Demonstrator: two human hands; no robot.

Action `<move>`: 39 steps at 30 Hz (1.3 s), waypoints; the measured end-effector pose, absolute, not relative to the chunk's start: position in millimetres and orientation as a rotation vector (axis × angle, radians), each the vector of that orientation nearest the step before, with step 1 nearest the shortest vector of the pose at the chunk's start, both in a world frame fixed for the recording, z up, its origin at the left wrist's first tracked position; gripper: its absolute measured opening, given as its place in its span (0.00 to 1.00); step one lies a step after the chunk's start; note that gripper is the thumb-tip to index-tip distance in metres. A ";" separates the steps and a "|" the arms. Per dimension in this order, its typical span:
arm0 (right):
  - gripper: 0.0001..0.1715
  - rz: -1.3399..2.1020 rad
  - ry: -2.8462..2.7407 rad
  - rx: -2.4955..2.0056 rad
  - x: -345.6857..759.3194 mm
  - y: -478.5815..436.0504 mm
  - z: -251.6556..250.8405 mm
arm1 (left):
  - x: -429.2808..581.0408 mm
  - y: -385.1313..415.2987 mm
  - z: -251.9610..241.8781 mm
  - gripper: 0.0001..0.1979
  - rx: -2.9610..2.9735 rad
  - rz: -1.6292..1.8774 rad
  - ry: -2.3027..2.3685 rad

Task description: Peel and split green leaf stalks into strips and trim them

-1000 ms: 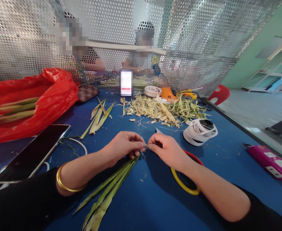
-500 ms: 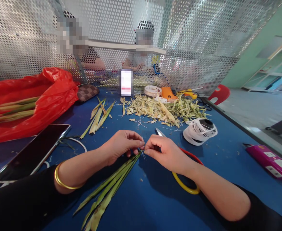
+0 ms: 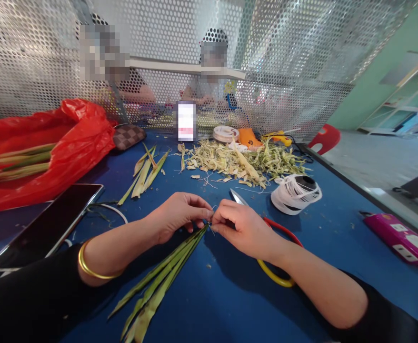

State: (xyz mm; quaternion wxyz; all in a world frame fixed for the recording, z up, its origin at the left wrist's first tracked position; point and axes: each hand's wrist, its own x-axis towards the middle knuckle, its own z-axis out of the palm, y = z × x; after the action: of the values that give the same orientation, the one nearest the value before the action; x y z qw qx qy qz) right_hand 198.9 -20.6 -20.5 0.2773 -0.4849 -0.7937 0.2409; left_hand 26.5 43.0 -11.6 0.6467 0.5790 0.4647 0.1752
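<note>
My left hand [image 3: 184, 213] and my right hand [image 3: 239, 226] meet at the top end of a bundle of long green leaves [image 3: 173, 267]. Both pinch at a thin white thread [image 3: 212, 230], of which only short ends show between the fingertips. The leaves fan out toward me across the blue table. Partly beneath my right hand and forearm lies a pair of scissors, its blade [image 3: 238, 197] pointing away and its red and yellow handle [image 3: 276, 274] showing. A spool of white thread [image 3: 296, 194] lies beyond my right hand.
Trimmed leaf scraps [image 3: 230, 162] are heaped at the back, near a tape roll [image 3: 226, 134]. Loose leaves [image 3: 144, 176], a red bag [image 3: 84, 138] and a large tablet [image 3: 44, 228] are at left. A lit phone [image 3: 185, 121] stands before a perforated screen [image 3: 280, 57]; people sit behind it.
My right fingers have moved slightly left, closer to my left fingertips, and less thread shows between them. The leaf bundle stays in place.
</note>
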 end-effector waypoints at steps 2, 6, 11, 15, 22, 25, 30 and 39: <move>0.06 0.643 -2.136 -1.286 199.2 -20.9 -20.4 | 27.1 42.8 -11.2 0.08 1.329 0.403 1.064; 0.09 0.725 -2.027 -1.279 201.0 -20.6 -18.2 | 25.7 44.6 -10.3 0.08 1.419 0.404 1.053; 0.09 0.675 -1.671 -1.397 204.3 -14.2 -21.4 | 23.1 47.6 -8.9 0.08 1.531 0.399 1.015; 0.26 0.881 -1.752 -1.294 202.6 -11.0 -30.6 | 23.7 47.7 -6.1 0.04 1.578 0.409 1.002; 0.27 0.963 -1.857 -1.331 199.3 -13.3 -33.4 | 23.7 47.9 -3.6 0.02 1.819 0.394 0.997; 0.25 0.939 -1.879 -1.360 198.9 -13.4 -30.5 | 22.8 46.7 -3.3 0.04 2.041 0.406 1.032; 0.21 1.016 -1.834 -1.340 198.6 -12.9 -29.6 | 21.1 41.7 -8.6 0.06 2.399 0.513 1.093; 0.15 1.044 -1.752 -1.336 199.0 -10.0 -31.7 | 18.2 42.5 -27.9 0.14 2.904 0.641 0.746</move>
State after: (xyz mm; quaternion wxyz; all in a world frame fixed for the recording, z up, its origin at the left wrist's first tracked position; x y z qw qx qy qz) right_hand 199.0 -10.0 -31.7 0.3444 -0.5146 -0.6746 0.4019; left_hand 18.2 42.5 -27.9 0.0378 0.9465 0.2432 0.2088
